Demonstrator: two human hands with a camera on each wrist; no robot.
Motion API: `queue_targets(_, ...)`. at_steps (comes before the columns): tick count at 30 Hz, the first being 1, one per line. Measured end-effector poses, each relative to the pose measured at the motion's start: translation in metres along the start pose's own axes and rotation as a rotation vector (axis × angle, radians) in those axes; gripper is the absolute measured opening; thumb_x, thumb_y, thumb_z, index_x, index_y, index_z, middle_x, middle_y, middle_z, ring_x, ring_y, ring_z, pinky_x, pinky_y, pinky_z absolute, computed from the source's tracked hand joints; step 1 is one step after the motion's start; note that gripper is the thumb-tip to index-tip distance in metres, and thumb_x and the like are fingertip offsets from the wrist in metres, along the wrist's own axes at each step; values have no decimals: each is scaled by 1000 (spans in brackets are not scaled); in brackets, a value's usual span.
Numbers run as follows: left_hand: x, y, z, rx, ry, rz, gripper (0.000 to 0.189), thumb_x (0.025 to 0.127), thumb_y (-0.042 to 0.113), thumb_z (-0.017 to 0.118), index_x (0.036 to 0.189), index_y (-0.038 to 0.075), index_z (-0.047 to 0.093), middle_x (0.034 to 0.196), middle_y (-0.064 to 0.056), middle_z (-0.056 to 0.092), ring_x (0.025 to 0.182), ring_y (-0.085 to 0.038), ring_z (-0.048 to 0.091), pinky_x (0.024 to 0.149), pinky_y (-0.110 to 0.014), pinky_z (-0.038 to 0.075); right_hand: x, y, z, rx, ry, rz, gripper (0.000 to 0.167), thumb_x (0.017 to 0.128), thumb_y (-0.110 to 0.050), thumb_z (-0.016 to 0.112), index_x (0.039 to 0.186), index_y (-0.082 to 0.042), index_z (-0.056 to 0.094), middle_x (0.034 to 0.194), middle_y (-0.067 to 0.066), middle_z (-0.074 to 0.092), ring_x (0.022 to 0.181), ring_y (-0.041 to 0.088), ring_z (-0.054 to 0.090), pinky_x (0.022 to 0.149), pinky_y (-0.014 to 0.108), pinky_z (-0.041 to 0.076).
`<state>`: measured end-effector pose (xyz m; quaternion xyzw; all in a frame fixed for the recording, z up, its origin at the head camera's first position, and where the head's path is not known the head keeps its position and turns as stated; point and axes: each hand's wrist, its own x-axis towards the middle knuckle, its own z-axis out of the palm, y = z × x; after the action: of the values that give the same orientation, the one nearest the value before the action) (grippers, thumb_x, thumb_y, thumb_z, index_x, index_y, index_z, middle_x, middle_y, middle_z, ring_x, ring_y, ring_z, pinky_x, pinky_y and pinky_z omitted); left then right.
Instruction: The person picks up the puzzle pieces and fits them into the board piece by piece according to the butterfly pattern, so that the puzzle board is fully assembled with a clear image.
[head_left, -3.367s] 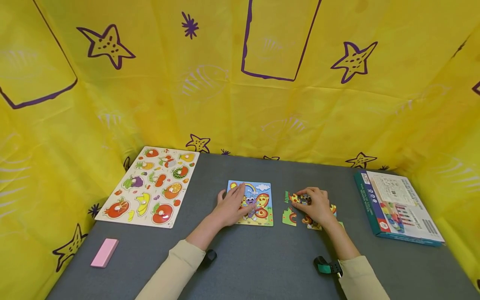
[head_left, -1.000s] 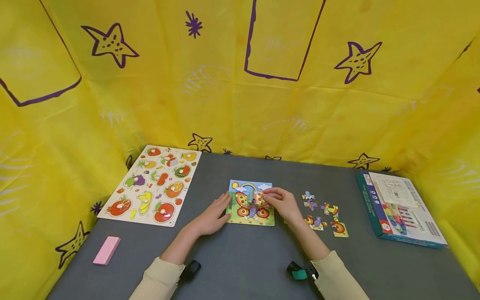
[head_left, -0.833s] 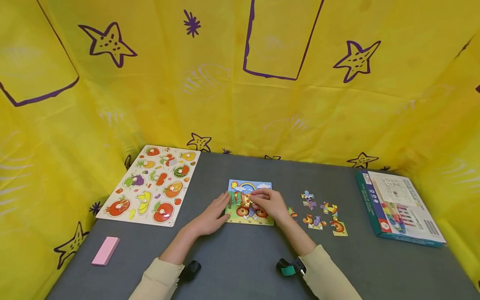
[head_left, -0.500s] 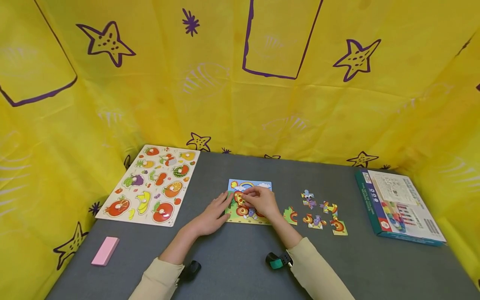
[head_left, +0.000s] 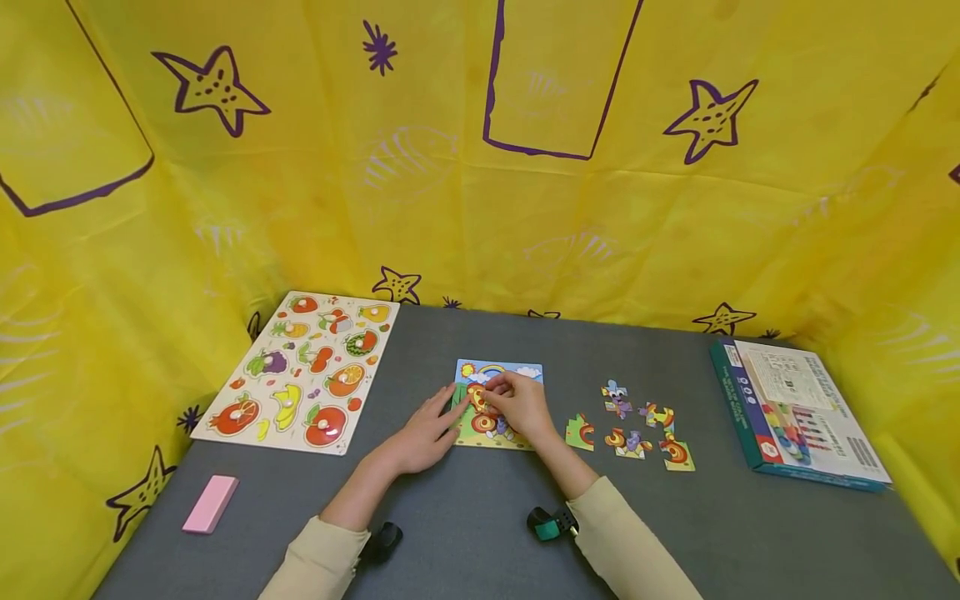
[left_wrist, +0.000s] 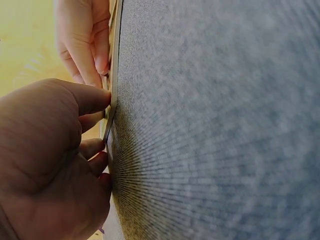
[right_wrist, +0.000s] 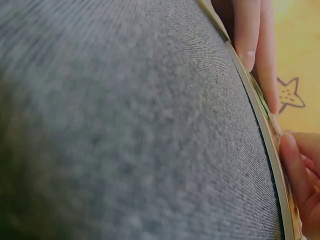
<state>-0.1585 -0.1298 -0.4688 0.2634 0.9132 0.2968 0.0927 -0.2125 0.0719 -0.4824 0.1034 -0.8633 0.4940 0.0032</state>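
Nearest, a pink block [head_left: 210, 504] is lying at the left of the dark worktop [head_left: 465, 533]. Beyond it, the left hand [head_left: 423, 435] is resting at the left edge of the puzzle board [head_left: 525, 372], fingers mostly straight and pinching no piece. The right hand [head_left: 522, 408] is reaching in from the right, its grip almost closed — thumb and forefinger pinching a wing piece [head_left: 476, 396] over the board's left half. That piece is sitting leftward of the right grip, just beside the left fingertips; the fingers are hiding its long axis. Any shift seems to be hinging on this narrow sideways relation — the right hand is having the closer hold. Loose pieces [head_left: 628, 443] are lying right of the board. Farther out, a yellow cloth [head_left: 480, 225] is hanging.
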Motion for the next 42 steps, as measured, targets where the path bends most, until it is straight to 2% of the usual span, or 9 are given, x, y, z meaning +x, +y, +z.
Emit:
queue_targets(5,0,2,0,10,14,-8,52,101,11,48,149,-2,34,156,-29,18,143,-46,16,111,-61,19,1,1,2,-5,15,-9,11,84,-11,78,87,-3,72,70,2,65,53,9,62,50,22,51)
queue_targets(12,0,4,1,31,28,-32,51,100,11,48,149,-1,36,155,-28,20,142,-46,19,110,-61,21,2,1,4,4,-10,-18,8,86,-12,76,89,-5,71,70,1,63,53,8,62,50,21,50)
queue_targets(19,-2,6,2,35,53,-18,51,99,12,49,147,-1,39,154,-29,23,140,-48,23,106,-66,23,-7,-1,-2,-178,-47,-150,16,81,-15,81,92,-6,73,78,1,58,61,7,51,55,22,44)
queue_targets(25,1,5,0,56,23,-60,53,101,16,50,150,3,37,156,-24,21,143,-43,19,107,-64,23,-8,-2,-5,-208,-96,-137,24,80,-22,82,97,-8,72,83,1,56,64,9,49,56,24,43)
queue_targets(27,2,5,-1,71,6,-46,53,101,16,49,150,2,35,158,-23,19,145,-41,16,109,-62,21,-7,-2,-5,-211,-99,-142,25,80,-22,82,97,-7,72,84,0,56,65,9,49,57,24,43)
queue_targets(29,4,6,-2,81,-7,-5,53,101,14,49,149,-1,35,158,-22,20,145,-39,15,111,-60,21,-6,-1,-6,-214,-98,-151,25,80,-23,82,97,-7,72,84,1,57,65,9,49,57,24,43)
queue_targets(32,8,7,-3,104,-23,73,51,99,8,48,147,-5,36,157,-21,26,145,-37,20,112,-55,23,-5,1,-6,-218,-92,-167,25,80,-22,82,97,-7,73,84,1,58,66,8,50,59,23,43)
queue_targets(35,10,9,-3,121,-31,110,50,98,5,47,145,-7,39,154,-21,31,142,-37,27,112,-52,26,-4,3,-6,-221,-84,-188,25,80,-22,82,96,-6,72,83,2,58,67,8,50,60,23,44)
queue_targets(42,13,10,-2,157,-31,60,51,98,11,49,146,-3,41,154,-18,33,141,-35,31,112,-50,27,-4,3,-5,-173,-97,-123,25,79,-21,83,93,-7,66,83,2,56,62,8,52,55,22,45)
